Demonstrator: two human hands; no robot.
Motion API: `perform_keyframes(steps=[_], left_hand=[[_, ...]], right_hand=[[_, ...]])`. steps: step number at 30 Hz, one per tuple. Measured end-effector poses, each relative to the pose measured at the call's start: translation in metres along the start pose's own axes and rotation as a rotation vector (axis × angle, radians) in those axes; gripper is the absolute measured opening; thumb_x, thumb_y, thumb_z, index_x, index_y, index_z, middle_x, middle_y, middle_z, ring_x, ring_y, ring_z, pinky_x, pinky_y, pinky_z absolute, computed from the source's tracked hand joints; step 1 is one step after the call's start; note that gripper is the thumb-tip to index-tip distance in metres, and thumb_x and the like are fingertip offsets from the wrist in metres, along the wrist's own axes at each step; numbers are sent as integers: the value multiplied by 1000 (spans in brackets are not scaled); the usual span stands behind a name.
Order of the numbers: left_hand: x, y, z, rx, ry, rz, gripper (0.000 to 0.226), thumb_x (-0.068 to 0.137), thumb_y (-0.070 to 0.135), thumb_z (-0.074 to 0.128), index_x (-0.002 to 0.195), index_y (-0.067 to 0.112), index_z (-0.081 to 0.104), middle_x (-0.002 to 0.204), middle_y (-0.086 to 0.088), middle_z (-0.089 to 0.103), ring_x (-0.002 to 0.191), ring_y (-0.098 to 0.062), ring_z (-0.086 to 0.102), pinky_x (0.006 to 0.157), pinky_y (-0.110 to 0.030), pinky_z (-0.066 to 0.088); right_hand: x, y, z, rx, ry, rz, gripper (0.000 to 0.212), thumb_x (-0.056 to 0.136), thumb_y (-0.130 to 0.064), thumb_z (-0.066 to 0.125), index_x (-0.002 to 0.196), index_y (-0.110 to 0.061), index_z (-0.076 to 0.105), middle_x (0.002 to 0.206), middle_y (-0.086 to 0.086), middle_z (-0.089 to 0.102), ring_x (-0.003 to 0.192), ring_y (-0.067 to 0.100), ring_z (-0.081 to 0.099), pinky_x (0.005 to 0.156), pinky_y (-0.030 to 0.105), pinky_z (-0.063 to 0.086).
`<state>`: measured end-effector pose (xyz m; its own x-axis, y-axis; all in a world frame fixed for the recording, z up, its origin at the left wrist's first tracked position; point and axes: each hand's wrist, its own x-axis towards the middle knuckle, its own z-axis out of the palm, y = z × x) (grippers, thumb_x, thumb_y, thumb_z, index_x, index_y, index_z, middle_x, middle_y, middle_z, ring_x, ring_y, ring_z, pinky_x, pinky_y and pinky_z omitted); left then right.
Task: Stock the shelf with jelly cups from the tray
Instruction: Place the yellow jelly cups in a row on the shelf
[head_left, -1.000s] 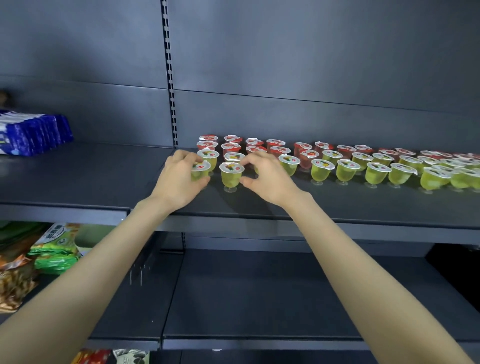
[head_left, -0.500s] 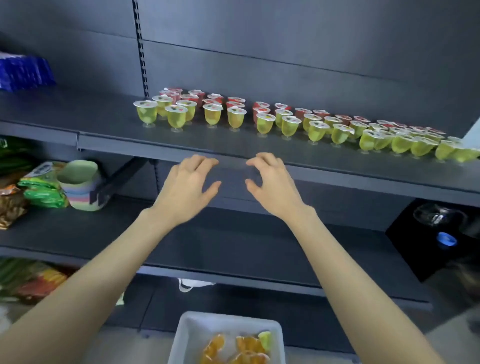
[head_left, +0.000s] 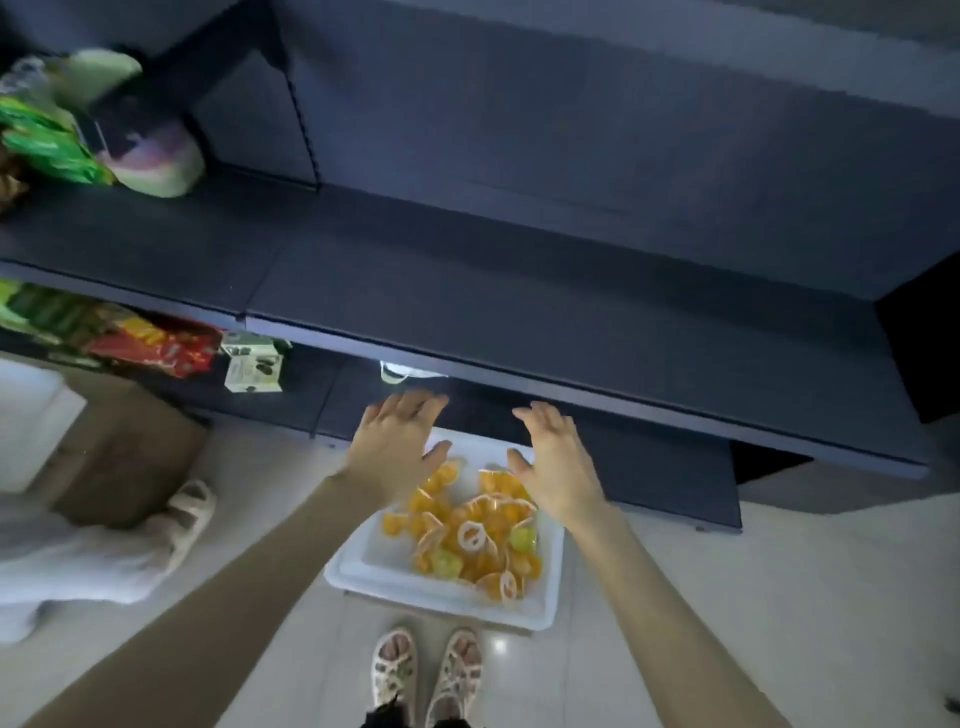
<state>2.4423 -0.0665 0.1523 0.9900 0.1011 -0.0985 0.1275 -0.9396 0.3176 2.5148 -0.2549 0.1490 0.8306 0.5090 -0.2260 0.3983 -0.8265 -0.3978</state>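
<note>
Over the tray (head_left: 358, 577) of jelly cups (head_left: 501, 488) — left hand (head_left: 395, 447), right hand (head_left: 556, 462): splayed, empty — labels (head_left: 470, 538) blurred.

One tray (head_left: 363, 577); jelly cups (head_left: 470, 535) heaped, uncountable, mostly orange, two green; one cardboard box (head_left: 124, 457) at nine o'clock.

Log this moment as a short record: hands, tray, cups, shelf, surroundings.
left hand: open, fingers spread, above the tray's far left corner, holding nothing
right hand: open, above the tray's far right edge, holding nothing
tray: white, on the floor before the shelving
jelly cups: heaped in the tray, mostly orange, a few green
shelf: dark, front edge just beyond the fingertips
cardboard box: on the floor, left of the tray
</note>
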Motion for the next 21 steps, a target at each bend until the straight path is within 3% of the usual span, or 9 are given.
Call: perform_keyframes(steps=[7,12,17,21], left_hand=[[2,-43,161,-89,-312,-132,53,93,37,49,141,18,36,142,-7,41,127,-29,41,104,-38,32],[-5,-66,269,-260,-469,-269,53,93,36,51,140,18,35,143,-6,39,130,-26,39,105,-38,34],[-13,-81,343,-359,-556,-293,68,89,38,59,146,19,27,147,-4,36,130,-25,39,105,-41,37],[-16,-93,377,-341,-614,-262,76,86,42,63,147,21,24,154,-1,26,132,-25,35,105,-43,38]], right_hand=[[12,73,146,94,-191,207,49,94,-30,54,140,-21,39,145,1,39,130,21,38,98,33,43],[13,123,242,131,-276,373,50,94,-32,54,139,-17,39,147,4,37,132,25,36,104,34,37],[18,155,306,233,-282,565,73,92,-42,55,150,-20,16,159,7,9,146,29,7,116,41,17],[27,169,340,351,-202,638,86,87,-54,55,151,-17,12,157,10,17,144,32,15,116,49,22]])
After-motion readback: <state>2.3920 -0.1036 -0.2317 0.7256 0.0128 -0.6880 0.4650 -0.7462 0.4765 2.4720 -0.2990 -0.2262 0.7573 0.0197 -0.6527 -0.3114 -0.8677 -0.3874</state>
